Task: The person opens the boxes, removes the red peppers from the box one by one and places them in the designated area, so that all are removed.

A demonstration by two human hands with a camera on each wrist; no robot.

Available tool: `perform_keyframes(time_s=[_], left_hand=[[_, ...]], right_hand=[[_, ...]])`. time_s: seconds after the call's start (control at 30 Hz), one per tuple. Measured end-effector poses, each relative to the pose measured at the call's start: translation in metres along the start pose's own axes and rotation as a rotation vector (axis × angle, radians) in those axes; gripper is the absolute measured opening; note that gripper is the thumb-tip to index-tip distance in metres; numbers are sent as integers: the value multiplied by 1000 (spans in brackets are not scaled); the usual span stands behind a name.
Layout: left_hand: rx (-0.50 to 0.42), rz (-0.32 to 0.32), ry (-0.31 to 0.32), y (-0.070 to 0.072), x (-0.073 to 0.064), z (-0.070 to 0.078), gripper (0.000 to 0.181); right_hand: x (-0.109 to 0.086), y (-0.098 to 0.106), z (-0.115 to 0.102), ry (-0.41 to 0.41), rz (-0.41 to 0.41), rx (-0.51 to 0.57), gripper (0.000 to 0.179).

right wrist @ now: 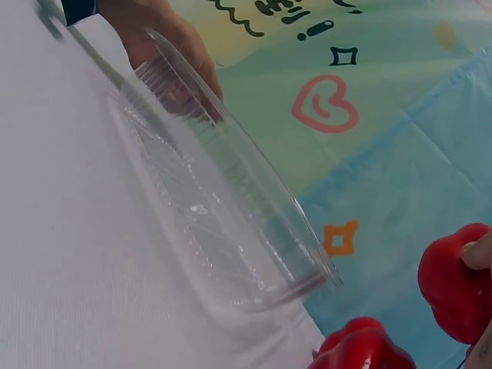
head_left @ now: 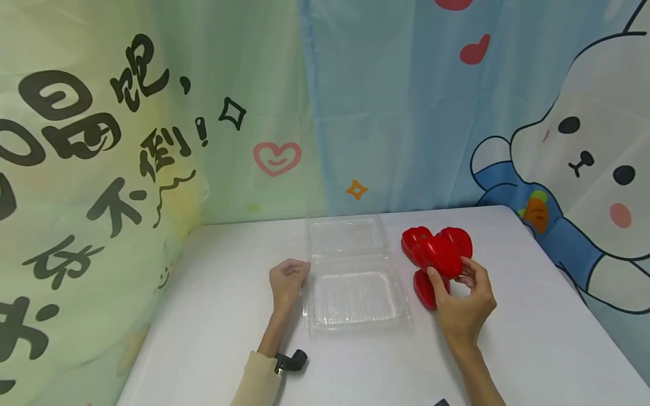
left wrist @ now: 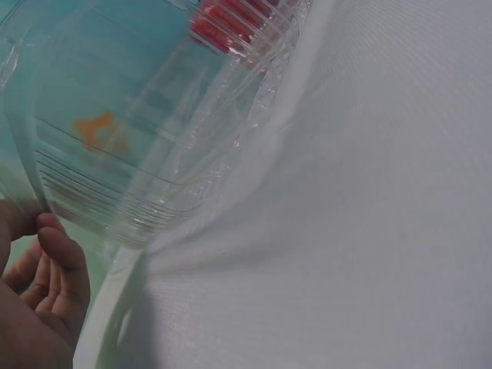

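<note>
A clear plastic clamshell box point(head_left: 358, 296) lies with its lid point(head_left: 347, 237) folded back toward the curtain. At the box's left edge, my left hand point(head_left: 288, 283) pinches the rim between thumb and fingers, as the left wrist view shows with the box wall point(left wrist: 115, 184). To the right of the box, my right hand point(head_left: 466, 307) holds a red bell pepper point(head_left: 440, 256) by its sides. Three other red peppers sit around it: one behind left point(head_left: 410, 243), one behind right point(head_left: 459, 239), and one nearer me point(head_left: 424, 288), partly covered by the thumb.
A white cloth covers the table point(head_left: 213, 338). Behind it hangs a printed curtain point(head_left: 244, 186) with a cartoon bear on the right. A dark wrist strap with a small camera point(head_left: 291, 361) is on my left wrist.
</note>
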State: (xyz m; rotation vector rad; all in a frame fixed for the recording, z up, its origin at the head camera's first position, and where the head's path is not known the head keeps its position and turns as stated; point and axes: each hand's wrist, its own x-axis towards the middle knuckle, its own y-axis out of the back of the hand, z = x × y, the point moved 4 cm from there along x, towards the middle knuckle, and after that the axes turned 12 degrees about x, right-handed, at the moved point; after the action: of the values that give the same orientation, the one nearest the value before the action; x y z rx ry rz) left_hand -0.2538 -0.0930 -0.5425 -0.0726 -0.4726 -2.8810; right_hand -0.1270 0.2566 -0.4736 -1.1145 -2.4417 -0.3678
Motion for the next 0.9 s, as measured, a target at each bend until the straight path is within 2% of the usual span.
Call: perform_keyframes(time_s=[0.27, 0.47, 0.77, 0.9], left_hand=[[-13, 13, -1, -1, 0, 0, 12], [12, 8, 2, 0, -1, 0, 13], [42, 11, 6, 1, -2, 4, 13], [54, 9, 8, 1, -2, 3, 12]], right_hand=[[3, 16, 6, -80, 77, -79, 63], [5, 24, 14, -126, 128, -117, 63], [5, 37, 31, -192, 171, -143, 65], [4, 41, 39, -252, 175, -165, 68]])
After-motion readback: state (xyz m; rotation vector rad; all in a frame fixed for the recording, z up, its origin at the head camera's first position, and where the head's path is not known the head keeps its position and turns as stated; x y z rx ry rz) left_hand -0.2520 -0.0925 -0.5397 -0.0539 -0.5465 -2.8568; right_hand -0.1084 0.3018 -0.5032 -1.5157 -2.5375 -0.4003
